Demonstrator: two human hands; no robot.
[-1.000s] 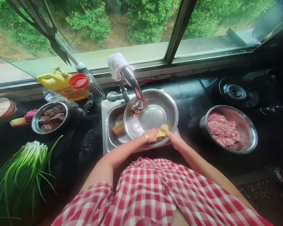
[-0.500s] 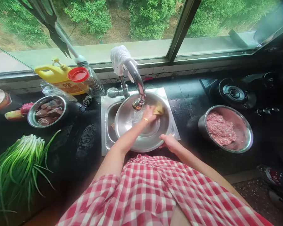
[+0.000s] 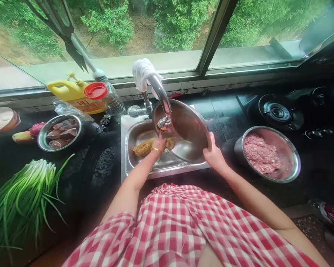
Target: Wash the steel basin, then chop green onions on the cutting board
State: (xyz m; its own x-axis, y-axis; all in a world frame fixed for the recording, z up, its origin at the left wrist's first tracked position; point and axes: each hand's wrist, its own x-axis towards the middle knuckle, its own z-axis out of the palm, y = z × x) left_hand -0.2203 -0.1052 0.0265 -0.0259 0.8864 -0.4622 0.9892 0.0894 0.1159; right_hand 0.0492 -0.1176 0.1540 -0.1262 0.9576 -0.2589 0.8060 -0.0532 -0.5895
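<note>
A large stainless steel basin [image 3: 193,122] is tipped on its side over the sink [image 3: 133,129], its opening facing left. My right hand [image 3: 213,154] grips its right rim, fingers wrapped over the edge. My left hand [image 3: 158,144], with a gold bracelet at the wrist, is at the basin's lower left edge under the faucet [image 3: 163,100]. Its fingers are closed on a wet yellowish cloth [image 3: 170,143], partly hidden by the hand. A brown, rough-textured piece [image 3: 143,148], its kind unclear, lies in the sink left of that hand.
On the right stand a pot of minced meat [image 3: 263,154] and a gas burner [image 3: 277,111]. To the left are spring onions [image 3: 30,189], a bowl of dark reddish chunks [image 3: 61,133], a yellow jug [image 3: 72,94] and a red-lidded jar [image 3: 97,91].
The basin has gone from lying nearly level to tipped up, uncovering the sink's left part. My left hand has moved left with the cloth; my right hand has risen with the rim.
</note>
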